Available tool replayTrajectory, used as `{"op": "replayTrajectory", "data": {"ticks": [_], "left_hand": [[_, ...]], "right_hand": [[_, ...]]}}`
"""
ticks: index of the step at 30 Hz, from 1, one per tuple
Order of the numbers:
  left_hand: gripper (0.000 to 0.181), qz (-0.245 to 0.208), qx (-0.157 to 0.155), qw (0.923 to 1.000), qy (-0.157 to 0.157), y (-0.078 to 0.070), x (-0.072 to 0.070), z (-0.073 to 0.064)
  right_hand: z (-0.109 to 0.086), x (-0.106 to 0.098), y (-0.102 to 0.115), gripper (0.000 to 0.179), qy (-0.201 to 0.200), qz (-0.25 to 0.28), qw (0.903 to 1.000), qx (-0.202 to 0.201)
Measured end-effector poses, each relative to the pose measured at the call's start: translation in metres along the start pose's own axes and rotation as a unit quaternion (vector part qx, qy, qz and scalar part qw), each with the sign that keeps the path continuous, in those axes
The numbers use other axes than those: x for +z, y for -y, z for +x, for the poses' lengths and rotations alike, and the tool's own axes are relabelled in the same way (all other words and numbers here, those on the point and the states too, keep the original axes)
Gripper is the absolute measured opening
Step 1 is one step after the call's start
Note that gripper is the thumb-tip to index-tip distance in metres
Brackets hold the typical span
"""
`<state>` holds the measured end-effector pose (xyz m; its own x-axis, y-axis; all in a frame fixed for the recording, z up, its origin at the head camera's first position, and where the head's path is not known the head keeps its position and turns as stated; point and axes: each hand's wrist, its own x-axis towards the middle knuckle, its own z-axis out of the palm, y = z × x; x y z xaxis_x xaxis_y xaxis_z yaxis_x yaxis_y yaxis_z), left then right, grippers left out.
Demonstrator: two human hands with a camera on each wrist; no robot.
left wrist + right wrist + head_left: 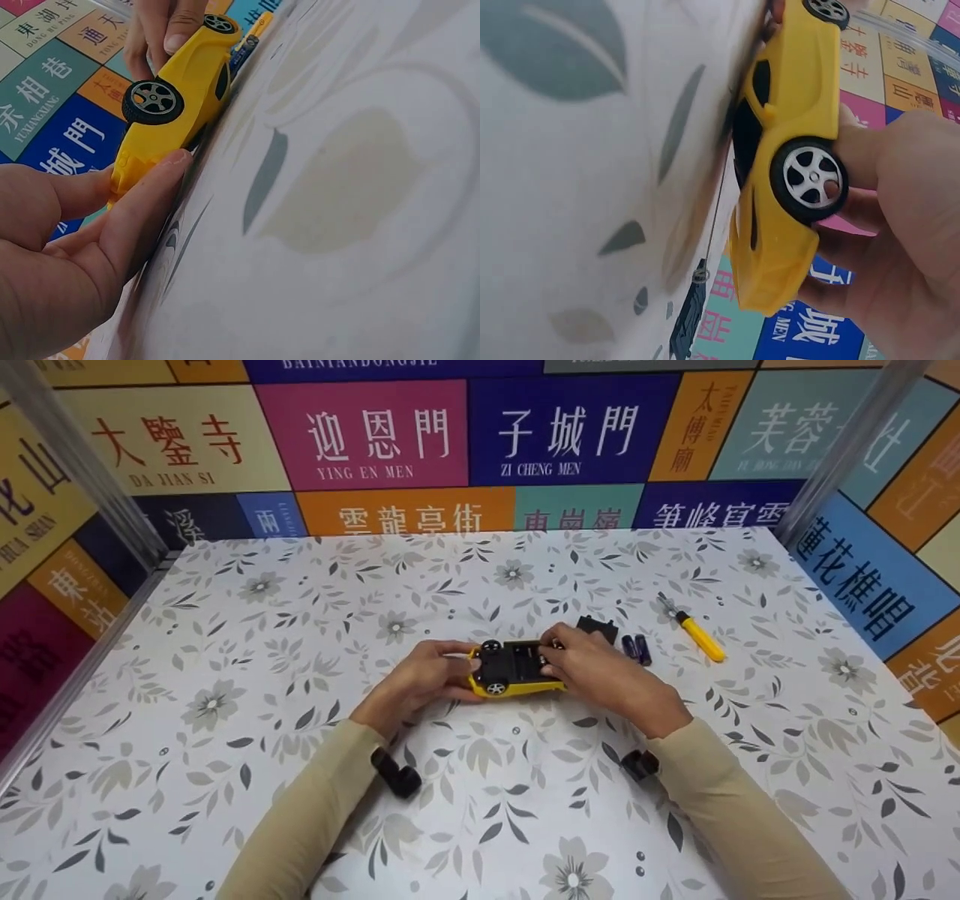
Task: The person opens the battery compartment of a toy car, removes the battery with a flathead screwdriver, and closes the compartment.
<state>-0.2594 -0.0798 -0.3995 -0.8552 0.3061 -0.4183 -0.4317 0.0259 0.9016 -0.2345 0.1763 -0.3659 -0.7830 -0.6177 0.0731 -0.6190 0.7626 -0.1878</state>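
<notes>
A yellow toy car [517, 688] lies upside down on the table, its black underside and wheels facing up. At its left end my left hand [424, 675] grips the body between thumb and fingers; the left wrist view shows this grip [67, 247] close up. My right hand [600, 671] reaches over the right half, its bent fingertips at the open compartment in the underside. Whether they pinch something there is hidden. In the right wrist view the same hand [915, 202] sits behind a silver-spoked wheel [810, 180].
Just beyond the right hand lies a black cover [598, 627]. Two dark batteries [636, 649] lie side by side to its right, and farther right is a screwdriver [701, 637] with a yellow handle. Lettered panels [375, 435] wall in the flower-patterned table [480, 780].
</notes>
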Motion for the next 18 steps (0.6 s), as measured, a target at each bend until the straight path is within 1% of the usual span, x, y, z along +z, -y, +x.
{"op": "replayTrajectory", "data": {"ticks": [3,9,13,18], "left_hand": [[0.042,-0.002,0.002,1.0,-0.001,0.0007,-0.0002,-0.0007],[0.042,-0.004,0.001,1.0,0.0,-0.0008,-0.0008,0.0004],[0.043,-0.008,0.0,1.0,-0.001,-0.0005,-0.0017,0.0012],[0.045,-0.007,0.009,0.9999,0.009,0.0018,-0.002,0.0012]], "right_hand": [[0.0016,0.0025,0.0017,0.038,-0.007,-0.005,1.0,-0.001],[0.0039,0.0029,0.0016,0.035,-0.013,0.005,0.9999,0.001],[0.0035,0.0007,0.0016,0.038,-0.001,0.021,0.9998,0.008],[0.0018,-0.0036,0.0028,0.043,0.024,0.048,0.9982,0.028]]}}
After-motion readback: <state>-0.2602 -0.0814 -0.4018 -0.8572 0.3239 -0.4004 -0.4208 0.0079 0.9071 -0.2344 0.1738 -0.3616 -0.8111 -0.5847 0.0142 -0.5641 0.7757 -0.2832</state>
